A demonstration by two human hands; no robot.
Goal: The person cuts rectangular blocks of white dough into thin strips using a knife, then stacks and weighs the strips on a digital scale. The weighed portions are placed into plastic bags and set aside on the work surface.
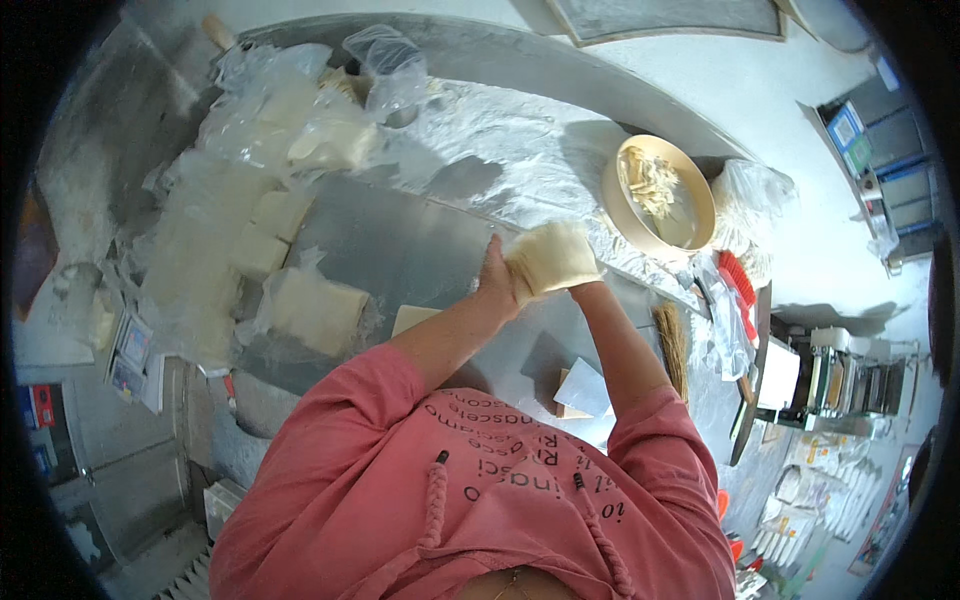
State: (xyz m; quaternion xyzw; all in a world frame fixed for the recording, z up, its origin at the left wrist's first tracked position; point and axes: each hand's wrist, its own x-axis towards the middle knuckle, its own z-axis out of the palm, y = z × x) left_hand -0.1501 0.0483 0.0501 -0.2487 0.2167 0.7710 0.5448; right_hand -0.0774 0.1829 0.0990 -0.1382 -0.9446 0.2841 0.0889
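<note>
Between my two hands, above the grey metal tabletop (390, 232), is a thick, pale yellow stack of dough sheets (555, 259). My left hand (498, 279) grips its left end, with the thumb pointing up. At the lower right corner my right hand (585, 289) holds it from beneath, its fingers mostly hidden by the dough. Another pale dough stack (319, 309), partly in clear plastic, rests on the table to the left. A further pale piece (412, 319) lies partly behind my left forearm. Near my right forearm is a flat metal scraper blade (583, 388).
Plastic-covered dough stacks (202, 247) line the left side. Beyond lies a floured surface (517, 120) with a round sieve (705, 202) holding dough scraps. A straw brush (670, 349), a red brush (737, 279) and a dark-bladed knife (739, 420) are at the right.
</note>
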